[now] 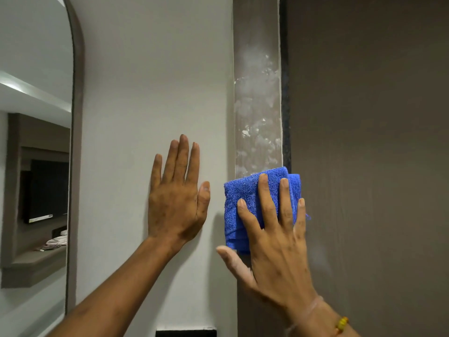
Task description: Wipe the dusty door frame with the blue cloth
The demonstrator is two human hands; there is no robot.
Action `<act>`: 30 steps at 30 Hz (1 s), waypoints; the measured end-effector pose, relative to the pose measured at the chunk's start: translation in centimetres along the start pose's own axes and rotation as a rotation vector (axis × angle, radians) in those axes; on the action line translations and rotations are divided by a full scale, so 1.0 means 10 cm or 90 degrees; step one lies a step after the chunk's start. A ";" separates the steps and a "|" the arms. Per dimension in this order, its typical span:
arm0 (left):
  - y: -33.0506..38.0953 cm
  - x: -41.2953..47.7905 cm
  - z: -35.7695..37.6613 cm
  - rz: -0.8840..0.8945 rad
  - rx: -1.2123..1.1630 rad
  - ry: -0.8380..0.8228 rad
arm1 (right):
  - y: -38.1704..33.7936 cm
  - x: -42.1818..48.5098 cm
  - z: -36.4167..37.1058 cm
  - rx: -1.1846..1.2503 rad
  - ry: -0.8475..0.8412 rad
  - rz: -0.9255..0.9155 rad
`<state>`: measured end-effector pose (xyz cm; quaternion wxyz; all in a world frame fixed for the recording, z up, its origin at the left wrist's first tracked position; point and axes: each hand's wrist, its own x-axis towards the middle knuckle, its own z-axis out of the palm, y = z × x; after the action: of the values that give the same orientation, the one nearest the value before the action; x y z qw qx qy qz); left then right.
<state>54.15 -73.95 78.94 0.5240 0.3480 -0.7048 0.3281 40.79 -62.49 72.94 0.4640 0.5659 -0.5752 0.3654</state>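
Observation:
A brown door frame runs vertically right of centre, smeared with white dust above the cloth. A folded blue cloth is pressed flat on the frame under my right hand, whose fingers are spread over it. Below the cloth the frame looks darker and free of dust. My left hand lies flat on the white wall, fingers up, beside the frame and apart from the cloth.
The brown door fills the right side, with a dark seal strip along the frame. An arched mirror hangs at the left. A dark switch plate sits at the bottom of the wall.

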 end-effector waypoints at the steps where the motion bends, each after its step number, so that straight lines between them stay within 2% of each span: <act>1: 0.00 0.00 0.00 0.001 0.000 -0.002 | -0.04 0.04 0.01 0.001 0.007 0.022; 5: 0.00 -0.01 0.01 0.002 0.001 0.005 | -0.05 0.08 0.15 -0.040 0.051 0.054; 10: -0.01 -0.01 0.03 0.000 0.001 0.017 | -0.06 0.15 0.23 -0.132 0.028 0.082; 18: 0.01 -0.02 0.02 -0.005 -0.007 0.011 | -0.02 0.82 0.06 -0.130 0.051 0.084; 22: 0.00 0.08 -0.03 0.008 -0.022 0.001 | -0.06 0.71 0.09 -0.124 0.063 0.104; 25: 0.04 0.38 -0.09 -0.022 -0.060 0.030 | -0.12 0.52 0.16 -0.119 0.063 0.127; 30: 0.07 0.60 -0.09 -0.014 -0.045 0.048 | -0.05 0.49 0.15 -0.126 0.037 0.097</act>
<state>52.78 -73.73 84.89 0.5656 0.3249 -0.6916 0.3101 41.48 -65.50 77.06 0.5050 0.4612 -0.6361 0.3572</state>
